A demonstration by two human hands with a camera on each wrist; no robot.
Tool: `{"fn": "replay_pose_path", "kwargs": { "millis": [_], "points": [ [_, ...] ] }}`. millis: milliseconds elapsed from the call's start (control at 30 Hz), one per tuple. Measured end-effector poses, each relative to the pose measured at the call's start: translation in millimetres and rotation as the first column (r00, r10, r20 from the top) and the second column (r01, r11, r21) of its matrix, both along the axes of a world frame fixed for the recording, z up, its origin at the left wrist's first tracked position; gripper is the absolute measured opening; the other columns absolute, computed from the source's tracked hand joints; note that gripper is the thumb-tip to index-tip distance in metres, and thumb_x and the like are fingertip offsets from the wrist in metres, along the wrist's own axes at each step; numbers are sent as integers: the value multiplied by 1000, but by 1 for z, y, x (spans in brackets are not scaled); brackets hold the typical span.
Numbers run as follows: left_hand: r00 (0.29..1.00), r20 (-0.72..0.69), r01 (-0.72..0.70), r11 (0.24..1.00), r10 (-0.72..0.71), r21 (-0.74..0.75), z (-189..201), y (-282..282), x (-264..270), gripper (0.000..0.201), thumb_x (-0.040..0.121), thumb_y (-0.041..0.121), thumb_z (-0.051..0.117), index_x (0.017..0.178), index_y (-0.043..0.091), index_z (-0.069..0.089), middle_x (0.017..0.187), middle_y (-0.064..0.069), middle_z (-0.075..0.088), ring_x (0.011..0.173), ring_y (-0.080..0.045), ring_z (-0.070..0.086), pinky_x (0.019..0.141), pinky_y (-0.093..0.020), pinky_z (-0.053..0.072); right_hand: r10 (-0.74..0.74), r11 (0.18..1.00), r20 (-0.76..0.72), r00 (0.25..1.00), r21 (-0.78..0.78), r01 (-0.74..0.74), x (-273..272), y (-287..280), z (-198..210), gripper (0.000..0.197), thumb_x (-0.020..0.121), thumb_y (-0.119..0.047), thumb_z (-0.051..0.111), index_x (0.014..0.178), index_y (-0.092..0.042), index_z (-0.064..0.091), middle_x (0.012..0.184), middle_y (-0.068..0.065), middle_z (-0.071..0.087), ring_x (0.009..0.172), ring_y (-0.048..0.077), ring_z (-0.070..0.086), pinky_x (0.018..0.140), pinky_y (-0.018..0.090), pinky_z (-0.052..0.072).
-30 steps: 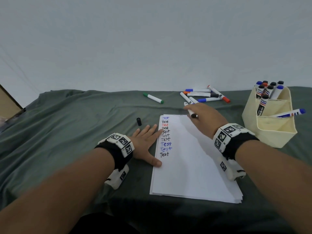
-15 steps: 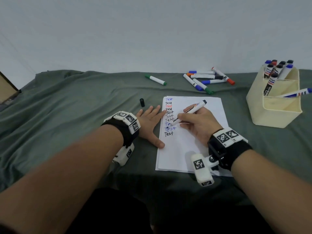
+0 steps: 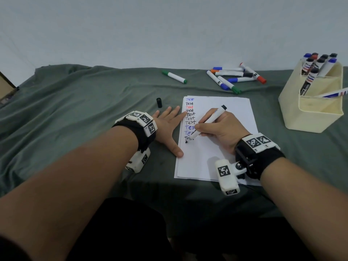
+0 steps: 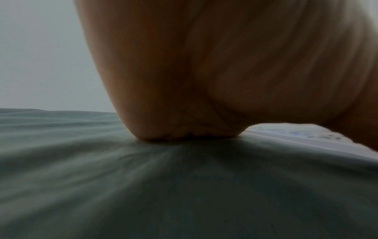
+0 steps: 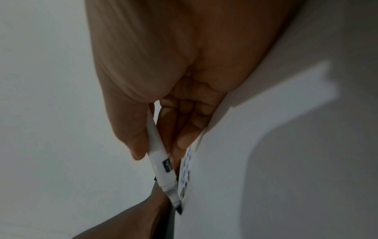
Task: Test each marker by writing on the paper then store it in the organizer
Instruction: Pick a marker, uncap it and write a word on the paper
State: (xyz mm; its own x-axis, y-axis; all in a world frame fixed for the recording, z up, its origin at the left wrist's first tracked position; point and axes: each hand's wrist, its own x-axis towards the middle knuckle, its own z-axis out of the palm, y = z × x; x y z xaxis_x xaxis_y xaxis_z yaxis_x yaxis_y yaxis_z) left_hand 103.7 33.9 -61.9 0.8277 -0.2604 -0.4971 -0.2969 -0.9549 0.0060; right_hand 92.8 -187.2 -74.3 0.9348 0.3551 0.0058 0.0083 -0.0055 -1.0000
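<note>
My right hand (image 3: pixel 216 129) grips an uncapped black marker (image 3: pixel 208 121) in a writing hold, with its tip touching the white paper (image 3: pixel 231 157) just below a column of "Test" words. The right wrist view shows the marker (image 5: pixel 161 155) pinched between thumb and fingers, its nib on the sheet. My left hand (image 3: pixel 167 127) lies flat with fingers spread on the green cloth, thumb and fingertips at the paper's left edge. The marker's black cap (image 3: pixel 159 102) lies on the cloth beyond the left hand. A cream organizer (image 3: pixel 312 117) at the right holds several markers.
A loose pile of several markers (image 3: pixel 235 77) lies on the cloth behind the paper, and a single green marker (image 3: pixel 174 76) lies to its left. A pale wall rises just behind the table. The green cloth (image 4: pixel 143 186) is wrinkled at the left.
My right hand brought the marker from the far edge of the paper down to the space below the last "Test" and set its tip on the sheet. The left hand stayed put.
</note>
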Motion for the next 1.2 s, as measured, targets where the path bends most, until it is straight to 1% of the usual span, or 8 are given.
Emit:
{"fn": "replay_pose_path", "kwargs": {
  "millis": [167,367,500,667,767,933,1033,1200],
  "points": [
    [1000,4,-8,1000,8,9,1,-1,-1,159,31,95,59,148,33,-29,158,5,-33,146,-21,-27,119,-56,-9,37,997,14,999,-64,-36,-2,2,2,21,75,-5,85,69,-21,73,77,12,75,74,25,74,66,26,58],
    [1000,1,-11,1000,11,-7,0,0,-1,157,36,95,63,148,33,-29,158,5,-33,146,-21,-28,118,-56,-10,-16,999,11,1000,-50,16,-1,1,0,15,77,-5,86,74,-11,73,79,17,74,74,25,73,68,28,59],
    [1000,4,-9,1000,9,-16,0,0,-2,158,35,95,62,149,33,-28,158,5,-32,146,-21,-27,118,-56,-10,-28,996,24,999,-83,30,-2,3,1,16,78,-2,83,76,-9,69,81,23,72,75,29,73,72,35,59],
    [1000,2,-11,1000,11,-11,1,-1,-2,159,33,96,61,148,33,-28,158,5,-33,146,-21,-28,118,-56,-11,-52,997,23,998,-59,53,-3,1,3,15,81,1,80,79,-3,66,77,19,69,67,22,70,63,26,57],
    [1000,0,-11,1000,11,-9,1,-1,-2,161,28,99,57,148,33,-29,158,5,-33,146,-21,-27,118,-55,-10,-32,998,22,999,-61,34,-5,1,3,14,81,4,79,79,-1,66,70,12,69,62,17,69,59,22,56],
    [1000,-2,-5,1000,5,-16,0,0,-2,163,25,101,53,148,34,-29,158,5,-33,146,-21,-27,118,-55,-11,-62,996,36,997,-68,65,-4,-1,4,15,81,1,80,79,-3,66,73,13,70,63,16,69,60,23,55],
    [1000,-2,-3,1000,3,-11,1,-1,-2,164,21,101,50,148,33,-29,158,5,-33,147,-22,-26,118,-55,-10,-38,997,33,999,-67,40,-5,0,4,15,81,1,80,77,-5,66,71,10,71,65,17,71,61,23,56],
    [1000,3,3,1000,-3,-5,2,-1,-3,161,27,98,53,148,33,-30,158,4,-33,146,-22,-26,119,-55,-10,-49,996,38,998,-76,52,-3,-1,2,20,80,4,78,72,-9,64,64,5,68,61,17,69,58,23,55]
  ]
}}
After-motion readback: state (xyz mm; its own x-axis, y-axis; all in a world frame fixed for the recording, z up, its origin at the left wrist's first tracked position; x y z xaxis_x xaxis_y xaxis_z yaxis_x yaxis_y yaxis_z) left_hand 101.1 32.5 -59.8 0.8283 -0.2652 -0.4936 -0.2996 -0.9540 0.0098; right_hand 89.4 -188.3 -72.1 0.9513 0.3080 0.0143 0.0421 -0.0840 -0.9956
